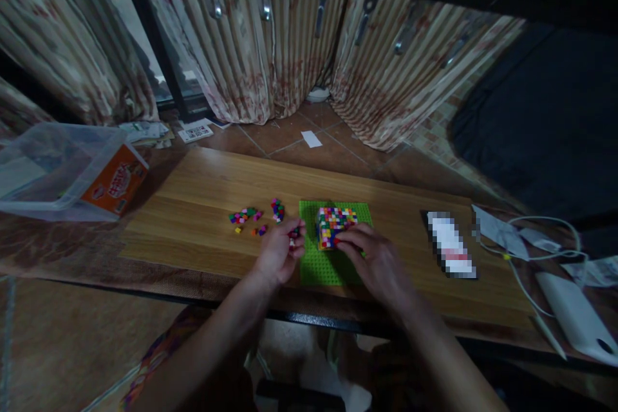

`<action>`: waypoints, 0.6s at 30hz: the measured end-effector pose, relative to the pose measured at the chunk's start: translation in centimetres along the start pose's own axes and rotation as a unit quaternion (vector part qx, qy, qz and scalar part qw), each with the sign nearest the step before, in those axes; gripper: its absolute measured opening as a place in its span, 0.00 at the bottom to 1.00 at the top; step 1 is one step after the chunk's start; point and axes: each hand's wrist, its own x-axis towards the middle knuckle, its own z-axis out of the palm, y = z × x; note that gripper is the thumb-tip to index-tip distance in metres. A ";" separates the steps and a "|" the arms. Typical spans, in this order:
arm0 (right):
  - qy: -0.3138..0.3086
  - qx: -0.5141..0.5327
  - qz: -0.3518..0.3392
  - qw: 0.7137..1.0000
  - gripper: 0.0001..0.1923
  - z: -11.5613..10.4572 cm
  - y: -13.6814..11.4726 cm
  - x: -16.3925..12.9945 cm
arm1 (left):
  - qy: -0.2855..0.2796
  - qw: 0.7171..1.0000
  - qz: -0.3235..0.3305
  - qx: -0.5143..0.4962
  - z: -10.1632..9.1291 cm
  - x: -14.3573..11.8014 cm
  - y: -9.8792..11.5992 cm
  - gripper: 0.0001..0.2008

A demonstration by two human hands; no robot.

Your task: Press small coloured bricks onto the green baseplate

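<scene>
A block built of many-coloured toy bricks (pixel 337 222) stands on a green studded baseplate (pixel 318 273). My right hand (pixel 374 257) reaches in from the right, thumb and forefinger pinched at the block's near side. A small red brick (pixel 337 241) shows at those fingertips; whether it touches the block I cannot tell. Left of the block, my left hand (pixel 280 248) is curled palm up around a few small bricks (pixel 292 241), mostly hidden by the fingers. Loose bricks lie on the wooden board beyond it, in one pile (pixel 245 215) and a smaller cluster (pixel 277 209).
Under everything is a wooden board (pixel 183 206) on a table. A clear plastic bin (pixel 62 174) with an orange label stands at the left. To the right lie a pixelated phone-shaped object (pixel 450 244), a white cable (pixel 526 293) and a white power bank (pixel 577 315). Striped curtains (pixel 299 45) hang behind.
</scene>
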 end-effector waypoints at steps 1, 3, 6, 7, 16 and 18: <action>-0.006 -0.004 -0.004 1.000 0.08 0.2 0.2 0.0 | -0.005 1.000 -0.009 0.025 -0.1 0.0 -0.4 0.05; -0.005 -0.011 -0.011 1.000 0.07 0.6 0.4 0.1 | -0.014 0.997 -0.015 0.068 -0.1 0.0 -1.1 0.05; 0.001 -0.014 -0.015 1.000 0.06 0.9 0.7 0.4 | -0.023 0.994 -0.008 0.111 0.0 -0.1 -1.8 0.06; -0.001 -0.013 -0.013 1.000 0.06 1.0 0.7 0.5 | -0.026 0.993 -0.004 0.119 0.1 -0.1 -1.9 0.07; 0.008 0.006 0.025 1.000 0.03 1.0 0.6 1.4 | -0.064 0.981 0.027 0.182 0.3 -0.2 -2.2 0.16; 0.008 0.001 0.026 1.000 0.03 1.1 0.7 1.4 | -0.055 0.974 0.034 0.216 0.6 -0.1 -2.4 0.16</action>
